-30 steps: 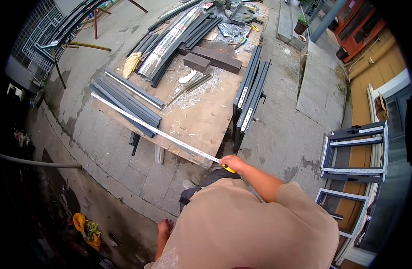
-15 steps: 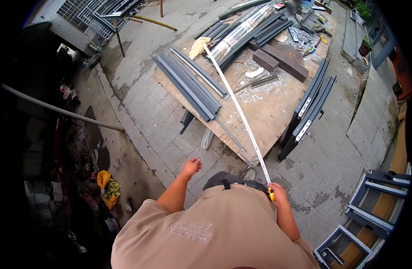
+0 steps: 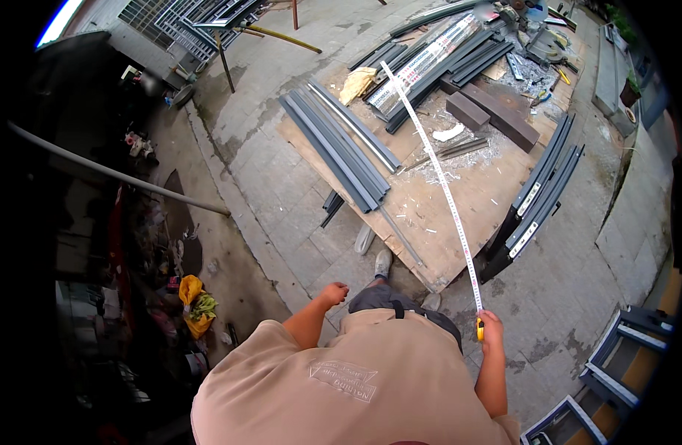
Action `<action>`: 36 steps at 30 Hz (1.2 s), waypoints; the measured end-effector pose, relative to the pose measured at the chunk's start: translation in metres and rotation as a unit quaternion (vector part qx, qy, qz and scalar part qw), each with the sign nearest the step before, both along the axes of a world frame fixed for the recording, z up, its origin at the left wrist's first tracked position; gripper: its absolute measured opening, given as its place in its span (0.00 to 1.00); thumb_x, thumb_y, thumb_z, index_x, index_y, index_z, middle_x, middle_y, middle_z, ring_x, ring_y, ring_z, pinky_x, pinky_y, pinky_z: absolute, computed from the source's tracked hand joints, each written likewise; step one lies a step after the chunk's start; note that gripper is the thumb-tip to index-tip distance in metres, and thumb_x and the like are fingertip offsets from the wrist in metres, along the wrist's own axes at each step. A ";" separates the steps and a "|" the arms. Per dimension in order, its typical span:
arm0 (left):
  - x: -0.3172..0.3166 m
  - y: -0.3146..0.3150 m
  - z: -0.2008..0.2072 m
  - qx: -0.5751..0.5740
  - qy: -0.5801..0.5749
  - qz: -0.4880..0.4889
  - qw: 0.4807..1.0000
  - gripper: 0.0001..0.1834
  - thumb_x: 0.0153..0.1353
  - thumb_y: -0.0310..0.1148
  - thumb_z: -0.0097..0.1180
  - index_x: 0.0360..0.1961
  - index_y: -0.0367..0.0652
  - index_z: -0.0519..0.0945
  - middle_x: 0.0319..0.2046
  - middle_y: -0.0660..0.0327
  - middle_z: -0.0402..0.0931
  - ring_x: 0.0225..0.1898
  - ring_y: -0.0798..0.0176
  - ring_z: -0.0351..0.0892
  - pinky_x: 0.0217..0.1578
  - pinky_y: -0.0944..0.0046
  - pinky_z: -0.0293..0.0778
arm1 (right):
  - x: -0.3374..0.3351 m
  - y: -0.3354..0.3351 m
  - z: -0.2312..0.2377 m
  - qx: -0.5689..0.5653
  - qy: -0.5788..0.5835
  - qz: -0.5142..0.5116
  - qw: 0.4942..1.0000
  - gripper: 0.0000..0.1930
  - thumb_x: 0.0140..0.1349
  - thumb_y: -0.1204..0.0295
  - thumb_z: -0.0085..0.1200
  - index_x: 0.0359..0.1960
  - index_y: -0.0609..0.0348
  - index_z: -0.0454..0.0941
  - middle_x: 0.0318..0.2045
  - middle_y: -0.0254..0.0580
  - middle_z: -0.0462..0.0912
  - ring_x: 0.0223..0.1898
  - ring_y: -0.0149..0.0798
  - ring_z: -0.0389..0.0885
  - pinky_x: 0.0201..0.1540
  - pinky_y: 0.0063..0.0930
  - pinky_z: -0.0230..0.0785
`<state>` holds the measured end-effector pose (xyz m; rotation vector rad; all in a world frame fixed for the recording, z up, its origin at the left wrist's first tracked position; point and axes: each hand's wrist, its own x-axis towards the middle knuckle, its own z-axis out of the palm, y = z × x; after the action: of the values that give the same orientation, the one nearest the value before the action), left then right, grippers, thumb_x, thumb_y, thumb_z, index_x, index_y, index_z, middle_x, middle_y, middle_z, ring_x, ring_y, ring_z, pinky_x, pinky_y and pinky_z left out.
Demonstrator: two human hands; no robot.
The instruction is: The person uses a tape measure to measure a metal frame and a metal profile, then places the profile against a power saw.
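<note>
My right hand (image 3: 492, 328) is closed around a yellow tape measure (image 3: 480, 330) beside my right hip. Its long white blade (image 3: 453, 208) sticks out, slanting forward and left over the wooden board (image 3: 459, 256), and its free end shows near the film-wrapped profiles. By my left side, my left hand (image 3: 333, 294) hangs in the air with curled fingers, and nothing shows in it. Several grey metal profiles (image 3: 333, 148) lie along the board's left edge, close to the blade.
Dark frame pieces (image 3: 530, 204) lean at the board's right edge. Brown box-shaped bars (image 3: 496, 115), metal shavings and tools lie toward its far side. Bluish-grey frames (image 3: 615, 356) stand at lower right. A grey pole (image 3: 118, 170) crosses the left, above a yellow bag (image 3: 192, 289).
My view has shifted, so the board sits farther right and lower. One of my shoes now shows at the board's near edge. The tape measure stays in my right hand, its blade still out.
</note>
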<state>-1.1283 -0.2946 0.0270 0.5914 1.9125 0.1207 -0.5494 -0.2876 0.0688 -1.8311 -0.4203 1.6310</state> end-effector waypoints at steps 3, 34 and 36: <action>-0.007 0.024 -0.005 -0.001 -0.016 -0.015 1.000 0.23 0.73 0.43 0.60 0.62 0.41 0.85 0.42 0.58 0.89 0.38 0.60 0.88 0.38 0.57 0.83 | -0.015 0.006 -0.008 0.000 -0.015 0.005 1.000 0.10 0.72 0.68 0.62 0.46 0.60 0.88 0.32 0.33 0.86 0.29 0.28 0.80 0.32 0.23 0.71; -0.175 0.137 -0.033 0.004 -0.121 0.075 0.990 0.20 0.76 0.39 0.58 0.61 0.36 0.82 0.37 0.62 0.86 0.36 0.66 0.83 0.42 0.61 0.81 | -0.298 0.350 -0.025 0.004 -0.129 0.110 0.986 0.11 0.70 0.68 0.64 0.40 0.65 0.90 0.30 0.32 0.85 0.32 0.27 0.76 0.38 0.27 0.68; -0.175 0.133 -0.030 0.009 -0.124 0.074 0.990 0.20 0.77 0.37 0.57 0.61 0.35 0.82 0.36 0.61 0.86 0.35 0.66 0.83 0.43 0.62 0.81 | -0.306 0.370 -0.027 0.009 -0.147 0.127 0.981 0.12 0.69 0.67 0.65 0.41 0.65 0.90 0.30 0.32 0.84 0.32 0.28 0.77 0.38 0.28 0.69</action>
<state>-1.3032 -0.1618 -0.0031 0.4245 1.7133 0.2928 -0.8558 0.0823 0.0418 -2.0806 -0.8259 1.5098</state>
